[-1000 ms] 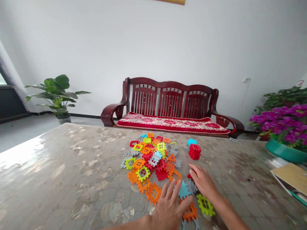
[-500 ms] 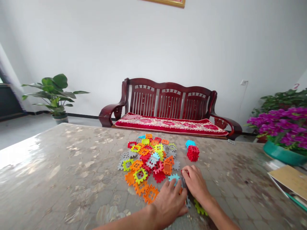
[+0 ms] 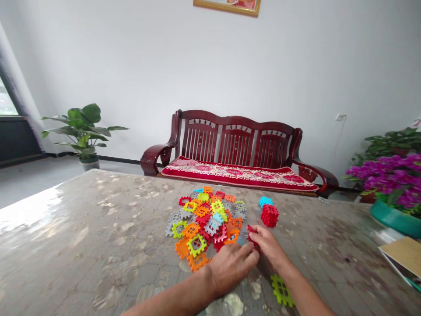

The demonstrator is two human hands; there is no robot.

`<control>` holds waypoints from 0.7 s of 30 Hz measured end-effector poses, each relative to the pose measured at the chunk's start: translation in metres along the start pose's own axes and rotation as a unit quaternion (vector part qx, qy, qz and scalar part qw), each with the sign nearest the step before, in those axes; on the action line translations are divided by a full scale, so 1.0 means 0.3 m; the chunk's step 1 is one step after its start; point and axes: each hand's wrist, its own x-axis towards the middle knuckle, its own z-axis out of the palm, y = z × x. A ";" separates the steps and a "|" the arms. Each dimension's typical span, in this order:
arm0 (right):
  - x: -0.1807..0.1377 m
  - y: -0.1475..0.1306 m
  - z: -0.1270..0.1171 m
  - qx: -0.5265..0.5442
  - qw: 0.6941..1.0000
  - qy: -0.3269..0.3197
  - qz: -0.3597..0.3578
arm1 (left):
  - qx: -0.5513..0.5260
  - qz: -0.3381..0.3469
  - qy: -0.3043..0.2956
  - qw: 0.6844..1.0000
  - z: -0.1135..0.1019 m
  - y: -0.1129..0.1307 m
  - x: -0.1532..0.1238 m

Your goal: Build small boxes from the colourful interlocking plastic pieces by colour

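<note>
My right hand point(image 3: 267, 245) is closed on a red notched plastic building piece point(image 3: 251, 229), held just above the table at the right edge of a pile. Close against it is my left hand point(image 3: 233, 264), its fingers curled and meeting the right fingertips; what they grip is hidden. The pile of interlocking pieces point(image 3: 196, 245) in orange, lime, grey, red and light blue spreads to the left and beyond both hands. By my right forearm lies a lime window-shaped piece point(image 3: 281, 290). Beyond the right hand stand a red assembled cube point(image 3: 269, 215) and a light-blue one point(image 3: 265, 201).
The table point(image 3: 98, 245) has a patterned, glossy cover. At right are a teal planter point(image 3: 394, 220) of purple flowers and a brown folder or book point(image 3: 399, 253). A grey piece point(image 3: 323, 200) lies near the far edge. A wooden bench point(image 3: 237, 149) stands behind.
My left hand has drawn in to my right hand, its fingers now curled instead of spread over pieces. The red piece in my right hand shows more. The whole view has shifted slightly.
</note>
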 end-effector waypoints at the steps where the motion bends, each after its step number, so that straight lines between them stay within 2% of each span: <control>1: -0.004 -0.021 0.018 0.028 1.000 -0.011 0.000 | -0.024 -0.008 0.016 1.000 -0.002 -0.019 -0.001; 4: 0.005 -0.089 0.079 0.092 0.994 -0.050 0.009 | -0.106 -0.059 0.084 0.989 -0.018 -0.088 -0.003; 8: 0.063 -0.167 0.155 0.099 0.990 -0.096 -0.042 | -0.140 -0.198 0.166 0.956 -0.048 -0.203 -0.005; 10: 0.095 -0.184 0.175 0.059 0.992 -0.085 -0.075 | -0.145 -0.258 0.189 0.936 -0.057 -0.263 -0.012; 12: 0.115 -0.180 0.169 -0.017 0.994 -0.041 -0.104 | -0.139 -0.297 0.201 0.923 -0.060 -0.317 -0.029; 15: 0.095 -0.136 0.101 -0.169 0.976 0.018 -0.134 | -0.107 -0.346 0.193 0.912 -0.059 -0.382 -0.080; 16: 0.072 -0.114 0.064 -0.213 0.968 0.013 -0.134 | -0.092 -0.362 0.185 0.909 -0.059 -0.400 -0.102; 19: -0.036 -0.036 -0.075 -0.289 0.949 -0.063 -0.109 | -0.042 -0.407 0.164 0.898 -0.063 -0.450 -0.180; 21: -0.123 0.018 -0.172 -0.353 0.927 -0.081 -0.095 | -0.013 -0.443 0.141 0.886 -0.065 -0.481 -0.231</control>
